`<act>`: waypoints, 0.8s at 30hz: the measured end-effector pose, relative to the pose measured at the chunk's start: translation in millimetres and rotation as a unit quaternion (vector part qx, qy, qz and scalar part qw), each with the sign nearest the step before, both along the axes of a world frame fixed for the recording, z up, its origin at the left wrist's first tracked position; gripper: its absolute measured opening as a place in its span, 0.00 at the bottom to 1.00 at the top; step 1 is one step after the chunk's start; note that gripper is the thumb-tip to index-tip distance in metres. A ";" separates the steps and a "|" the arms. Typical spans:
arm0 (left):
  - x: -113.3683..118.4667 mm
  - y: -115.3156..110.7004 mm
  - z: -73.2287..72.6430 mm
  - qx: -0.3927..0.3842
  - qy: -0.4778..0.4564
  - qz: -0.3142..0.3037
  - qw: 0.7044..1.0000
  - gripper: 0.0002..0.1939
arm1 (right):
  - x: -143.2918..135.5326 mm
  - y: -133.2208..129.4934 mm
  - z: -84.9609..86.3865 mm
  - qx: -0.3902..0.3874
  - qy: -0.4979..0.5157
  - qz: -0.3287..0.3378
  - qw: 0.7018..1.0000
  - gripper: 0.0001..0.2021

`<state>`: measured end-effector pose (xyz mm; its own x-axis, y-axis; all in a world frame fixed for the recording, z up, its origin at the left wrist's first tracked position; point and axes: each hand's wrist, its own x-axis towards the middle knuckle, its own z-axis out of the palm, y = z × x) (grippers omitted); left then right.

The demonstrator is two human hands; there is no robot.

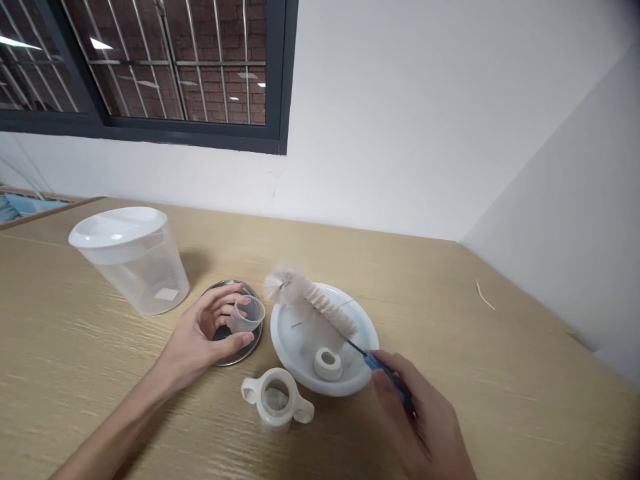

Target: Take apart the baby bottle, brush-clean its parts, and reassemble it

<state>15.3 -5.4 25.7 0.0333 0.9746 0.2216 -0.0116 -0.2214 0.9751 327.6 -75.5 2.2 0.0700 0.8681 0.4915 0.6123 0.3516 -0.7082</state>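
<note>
My left hand point(220, 327) is curled around a small clear plastic cup point(245, 317), its mouth tilted up toward me. Beneath that hand lies a round dark metal dish point(237, 357), partly covered by it. In my right hand point(417, 407) is a bottle brush point(325, 310), gripped by its blue handle. The white bristles reach left across a white bowl point(363, 317), apart from the cup. A white ring point(328, 363) rests inside the bowl. Nearer to me stands a small clear bottle point(277, 400) with a white two-handled collar and an open top.
A translucent plastic pitcher point(135, 260) with a white lid stands at the left on the wooden table point(450, 320). A thin pale strip point(484, 295) lies far right. Behind are a white wall point(380, 120) and a barred window point(185, 63).
</note>
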 end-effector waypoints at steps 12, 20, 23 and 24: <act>-2.8 0.6 3.1 0.004 0.058 0.021 0.998 0.33 | 10.5 6.9 1.8 0.001 -0.022 -0.027 0.999 0.13; -3.8 -0.2 7.8 0.006 0.025 0.022 0.999 0.31 | -3.5 1.9 -4.3 -0.015 -0.002 0.026 1.000 0.13; -9.7 4.2 8.8 0.008 0.021 0.041 0.999 0.31 | 4.0 4.9 -3.1 -0.010 -0.009 -0.004 1.000 0.14; -13.1 7.0 7.8 0.012 0.025 0.054 0.998 0.32 | 6.0 5.4 -2.2 -0.008 -0.010 -0.017 1.000 0.14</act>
